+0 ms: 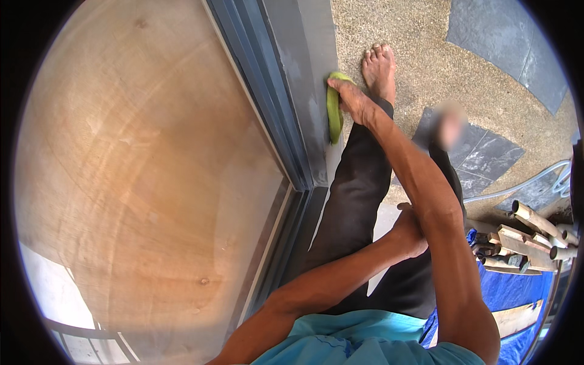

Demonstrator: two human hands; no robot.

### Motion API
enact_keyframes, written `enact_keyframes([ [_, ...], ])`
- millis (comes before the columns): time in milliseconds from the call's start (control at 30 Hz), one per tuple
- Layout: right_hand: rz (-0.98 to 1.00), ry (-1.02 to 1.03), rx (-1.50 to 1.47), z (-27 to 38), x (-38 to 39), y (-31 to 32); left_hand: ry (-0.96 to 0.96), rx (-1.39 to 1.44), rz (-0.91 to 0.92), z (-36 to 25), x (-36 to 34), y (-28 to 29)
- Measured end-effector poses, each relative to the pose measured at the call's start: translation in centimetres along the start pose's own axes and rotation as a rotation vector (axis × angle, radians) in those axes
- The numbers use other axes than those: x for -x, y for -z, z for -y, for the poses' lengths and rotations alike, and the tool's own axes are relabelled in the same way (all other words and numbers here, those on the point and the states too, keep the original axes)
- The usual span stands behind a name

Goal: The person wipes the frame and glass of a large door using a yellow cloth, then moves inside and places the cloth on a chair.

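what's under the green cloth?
The green cloth, pressed by the right hand, lies against the grey wall strip beside the door frame. The patch beneath it is hidden.

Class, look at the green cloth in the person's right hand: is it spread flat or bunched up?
Bunched up. The green cloth shows as a narrow folded strip, pressed by the right hand against the grey frame.

Turquoise shirt [353,340], black trousers [359,201], barefoot.
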State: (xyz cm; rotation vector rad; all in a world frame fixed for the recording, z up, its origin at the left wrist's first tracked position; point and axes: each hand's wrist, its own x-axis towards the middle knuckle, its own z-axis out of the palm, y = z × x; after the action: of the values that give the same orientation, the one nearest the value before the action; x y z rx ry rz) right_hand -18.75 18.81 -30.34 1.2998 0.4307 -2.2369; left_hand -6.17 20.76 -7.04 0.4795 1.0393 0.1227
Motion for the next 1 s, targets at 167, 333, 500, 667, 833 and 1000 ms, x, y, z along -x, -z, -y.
enact_keyframes([
  [167, -0.037, 0.444, 0.083, 9.1, 1.7, -1.1, 0.039, -0.007, 0.024, -0.8, 0.1, 1.1],
  [333, -0.141, 0.542, 0.282, 5.5, 3.4, -3.7, -0.171, 0.916, -0.219, 0.0, -0.7, -1.2],
  [500, -0.004, 0.111, 0.187, -1.2, 9.4, -6.0, -0.092, 0.342, -0.349, 0.7, -0.6, -3.3],
  [667, 0.109, -0.077, 0.034, -2.8, 11.3, -2.3, -0.095, 0.410, -0.384, 1.3, -2.8, -5.6],
  [833, 0.070, 0.176, -0.157, -2.4, 14.0, 3.7, -0.030, -0.113, -0.388, 1.0, -3.4, -6.4],
  [1000, -0.208, 0.410, -0.137, -1.4, 16.7, 14.5, 0.034, -0.386, -0.428, -0.9, 0.1, -4.8],
])
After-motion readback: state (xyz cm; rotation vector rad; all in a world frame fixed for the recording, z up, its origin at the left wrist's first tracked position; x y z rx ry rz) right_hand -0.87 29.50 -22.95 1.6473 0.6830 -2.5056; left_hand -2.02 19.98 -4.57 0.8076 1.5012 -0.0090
